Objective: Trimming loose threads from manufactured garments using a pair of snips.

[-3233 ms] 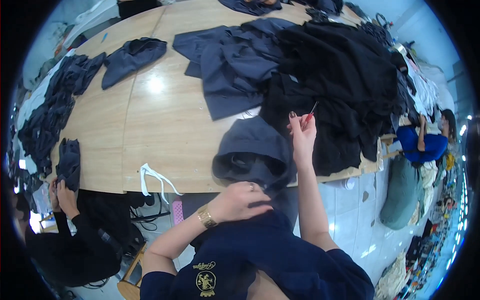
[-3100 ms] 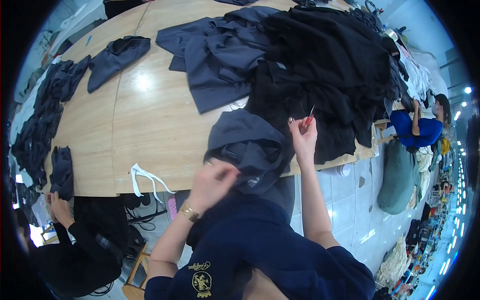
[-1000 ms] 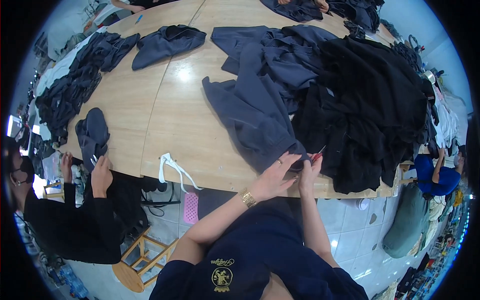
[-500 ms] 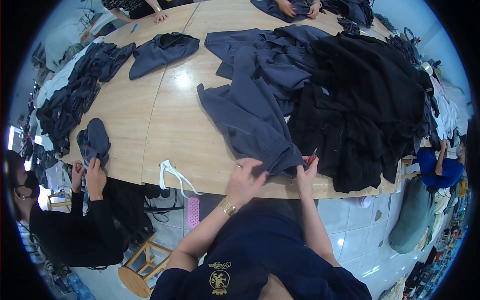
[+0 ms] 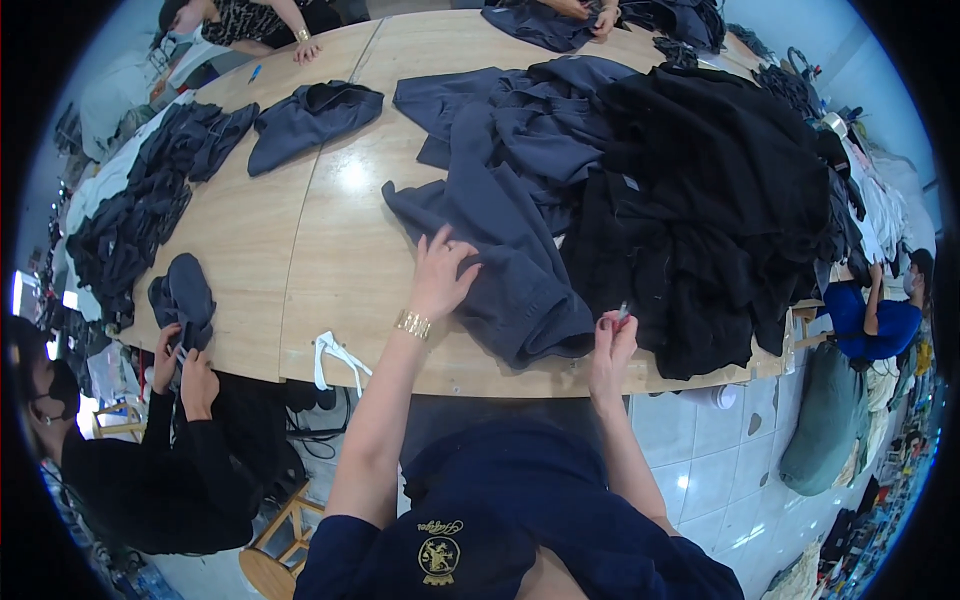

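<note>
A dark grey garment (image 5: pixel 520 290) with a gathered, elastic-looking edge lies on the table in front of me. My left hand (image 5: pixel 440 278) is over its left side, fingers spread and holding nothing; whether they touch the cloth I cannot tell. Just right of the gathered edge, my right hand (image 5: pixel 613 350) is closed around small red-handled thread snips (image 5: pixel 624 312), their metal tip pointing away from me. The palm hides most of the handle. More grey cloth (image 5: pixel 550 120) is heaped behind, and a black fabric pile (image 5: pixel 720 200) lies right of my right hand.
Grey garments (image 5: pixel 315 120) and a dark heap (image 5: pixel 130 220) lie on the left of the wooden table (image 5: pixel 340 260). White straps (image 5: pixel 335 355) hang over its near edge. A co-worker at left handles a grey piece (image 5: pixel 183 300); others work at the far side and right. A stool (image 5: pixel 275 560) stands lower left.
My left hand has moved away from the gathered edge, up and left over the garment. My right hand has come off the cloth, still holding the snips. The view has shifted slightly.
</note>
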A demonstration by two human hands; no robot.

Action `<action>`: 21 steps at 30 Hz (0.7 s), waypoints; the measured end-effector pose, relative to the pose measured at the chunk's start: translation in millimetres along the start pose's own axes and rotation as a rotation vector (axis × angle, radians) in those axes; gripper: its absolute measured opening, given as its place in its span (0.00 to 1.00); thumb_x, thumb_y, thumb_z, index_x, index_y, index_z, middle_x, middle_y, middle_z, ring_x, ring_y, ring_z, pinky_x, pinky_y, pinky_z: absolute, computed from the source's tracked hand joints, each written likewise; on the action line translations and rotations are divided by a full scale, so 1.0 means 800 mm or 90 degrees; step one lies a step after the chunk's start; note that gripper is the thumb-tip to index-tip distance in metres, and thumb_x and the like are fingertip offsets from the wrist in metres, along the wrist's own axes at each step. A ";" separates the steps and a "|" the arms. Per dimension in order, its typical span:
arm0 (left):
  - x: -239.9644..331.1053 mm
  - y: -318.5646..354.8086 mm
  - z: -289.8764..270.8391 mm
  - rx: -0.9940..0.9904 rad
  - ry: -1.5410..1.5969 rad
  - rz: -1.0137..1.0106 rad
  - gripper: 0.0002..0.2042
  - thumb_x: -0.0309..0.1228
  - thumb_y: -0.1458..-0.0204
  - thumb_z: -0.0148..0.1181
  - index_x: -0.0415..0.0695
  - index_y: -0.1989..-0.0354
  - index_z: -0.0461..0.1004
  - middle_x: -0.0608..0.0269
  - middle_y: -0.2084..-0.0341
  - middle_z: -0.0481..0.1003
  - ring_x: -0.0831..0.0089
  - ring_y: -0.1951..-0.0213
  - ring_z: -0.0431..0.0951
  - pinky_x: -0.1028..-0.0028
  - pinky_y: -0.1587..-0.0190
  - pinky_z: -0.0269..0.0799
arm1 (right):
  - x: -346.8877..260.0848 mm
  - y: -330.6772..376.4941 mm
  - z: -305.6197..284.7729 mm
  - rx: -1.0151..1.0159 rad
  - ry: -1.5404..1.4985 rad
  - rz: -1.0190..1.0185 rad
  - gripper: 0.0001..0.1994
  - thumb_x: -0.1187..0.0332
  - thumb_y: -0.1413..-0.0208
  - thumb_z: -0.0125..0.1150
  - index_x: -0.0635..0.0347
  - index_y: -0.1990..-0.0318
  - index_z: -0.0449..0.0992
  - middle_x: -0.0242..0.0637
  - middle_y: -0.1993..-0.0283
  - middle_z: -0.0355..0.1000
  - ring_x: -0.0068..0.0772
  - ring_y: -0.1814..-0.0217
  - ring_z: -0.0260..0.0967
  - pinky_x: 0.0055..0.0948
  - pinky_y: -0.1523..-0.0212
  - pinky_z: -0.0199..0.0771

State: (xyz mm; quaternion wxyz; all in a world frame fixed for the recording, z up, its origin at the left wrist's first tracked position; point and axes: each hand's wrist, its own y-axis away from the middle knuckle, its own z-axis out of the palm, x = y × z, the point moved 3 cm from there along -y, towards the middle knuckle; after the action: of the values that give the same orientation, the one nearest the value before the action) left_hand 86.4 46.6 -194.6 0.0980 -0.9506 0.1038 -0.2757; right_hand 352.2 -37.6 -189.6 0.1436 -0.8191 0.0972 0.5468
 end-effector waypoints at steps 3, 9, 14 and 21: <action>0.021 0.007 -0.011 0.053 0.080 0.043 0.09 0.30 0.53 0.59 0.44 0.63 0.72 0.59 0.66 0.74 0.62 0.53 0.71 0.51 0.39 0.48 | -0.030 -0.002 0.009 -0.073 0.211 -0.037 0.14 0.58 0.43 0.51 0.61 0.64 0.65 0.41 0.66 0.63 0.43 0.61 0.60 0.38 0.54 0.55; 0.068 0.028 -0.047 0.047 0.464 -0.148 0.14 0.23 0.54 0.59 0.42 0.58 0.70 0.60 0.72 0.75 0.71 0.65 0.75 0.74 0.61 0.69 | -0.083 -0.003 0.018 -0.111 0.284 -0.222 0.14 0.59 0.46 0.56 0.61 0.71 0.65 0.41 0.73 0.66 0.45 0.67 0.65 0.40 0.70 0.65; 0.091 0.039 -0.057 0.051 0.457 -0.086 0.16 0.22 0.53 0.59 0.42 0.54 0.69 0.59 0.72 0.75 0.73 0.68 0.75 0.76 0.64 0.69 | -0.100 0.005 0.044 -0.175 0.217 -0.288 0.14 0.58 0.46 0.56 0.59 0.74 0.66 0.41 0.77 0.67 0.43 0.76 0.69 0.35 0.77 0.65; 0.095 0.047 -0.059 0.070 0.411 -0.060 0.18 0.22 0.54 0.59 0.42 0.53 0.68 0.58 0.72 0.74 0.70 0.69 0.74 0.75 0.64 0.69 | -0.102 0.006 0.055 -0.205 0.262 -0.300 0.16 0.55 0.45 0.53 0.58 0.75 0.65 0.38 0.78 0.68 0.41 0.78 0.69 0.33 0.79 0.65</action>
State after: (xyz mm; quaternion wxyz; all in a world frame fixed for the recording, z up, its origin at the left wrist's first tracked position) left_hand 118.4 -14.4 -126.5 0.0987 -0.8111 0.0702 -0.5723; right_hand 281.4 -27.2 -130.4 0.1123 -0.9241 -0.1553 0.3307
